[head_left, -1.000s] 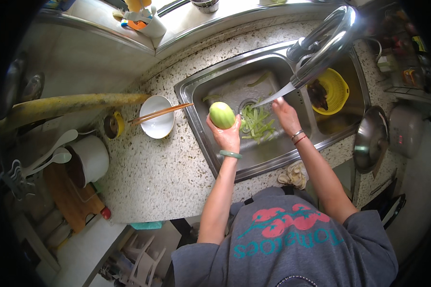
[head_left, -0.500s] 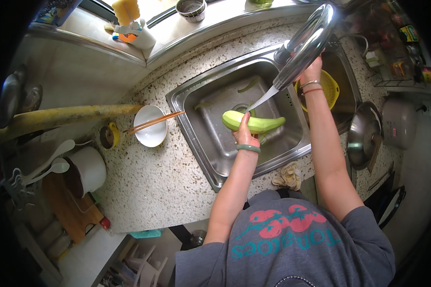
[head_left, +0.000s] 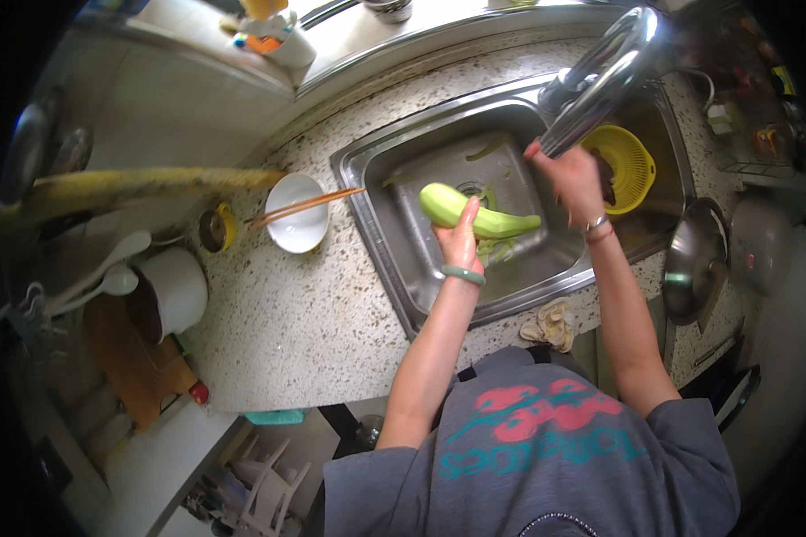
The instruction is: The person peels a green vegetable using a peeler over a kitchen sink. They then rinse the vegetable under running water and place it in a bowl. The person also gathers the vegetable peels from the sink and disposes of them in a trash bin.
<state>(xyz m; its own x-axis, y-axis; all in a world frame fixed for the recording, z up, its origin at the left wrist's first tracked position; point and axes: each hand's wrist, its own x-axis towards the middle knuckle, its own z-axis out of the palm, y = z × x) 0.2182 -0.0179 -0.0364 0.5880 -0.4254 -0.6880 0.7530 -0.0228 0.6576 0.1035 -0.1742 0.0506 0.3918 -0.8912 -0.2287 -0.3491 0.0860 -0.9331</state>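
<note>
My left hand is wrapped round a peeled, pale green gourd, with the thumb across its top. The gourd is long and narrows toward its right end. I hold it above the left basin of a steel sink, where green peelings lie near the drain. Beside the spout end of the chrome faucet is my right hand, smeared by motion. Its fingers are partly behind the spout, and whether they touch it I cannot tell. No water stream shows at the spout.
A yellow colander with something dark in it sits in the right basin. Left of the sink, chopsticks lie across a white bowl. A crumpled cloth rests at the sink's front edge, and a round metal lid stands at the right.
The water stream from the spout has stopped. My right hand has come back from behind the faucet, down and left to the spout end. My left hand still holds the gourd.
</note>
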